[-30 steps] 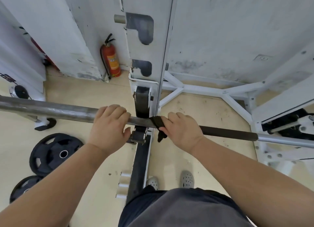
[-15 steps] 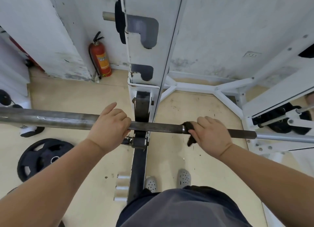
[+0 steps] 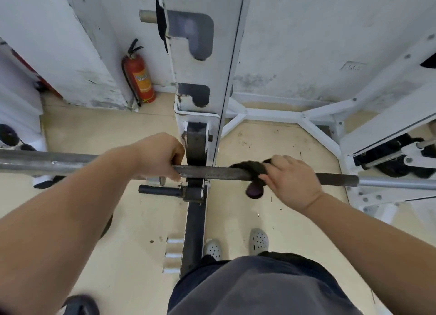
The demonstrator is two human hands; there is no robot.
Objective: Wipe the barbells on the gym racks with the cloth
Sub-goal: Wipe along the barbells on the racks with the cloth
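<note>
Barbell [image 3: 219,173] lies horizontal across the white rack [image 3: 200,116]. Left hand [image 3: 160,156] grips the bar just left of the upright — right hand [image 3: 290,180] clamps the dark cloth [image 3: 250,170] around the bar, right of the upright. Red fire extinguisher [image 3: 139,76] by the wall.

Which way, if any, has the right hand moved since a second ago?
Yes. Right hand and cloth slid right along the barbell, away from the rack upright.

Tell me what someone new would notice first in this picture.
Two hands on a barbell crossing the middle: the left hand grips it beside the white rack upright, and the right hand wraps a dark cloth round it. A red fire extinguisher stands at the upper left.
</note>
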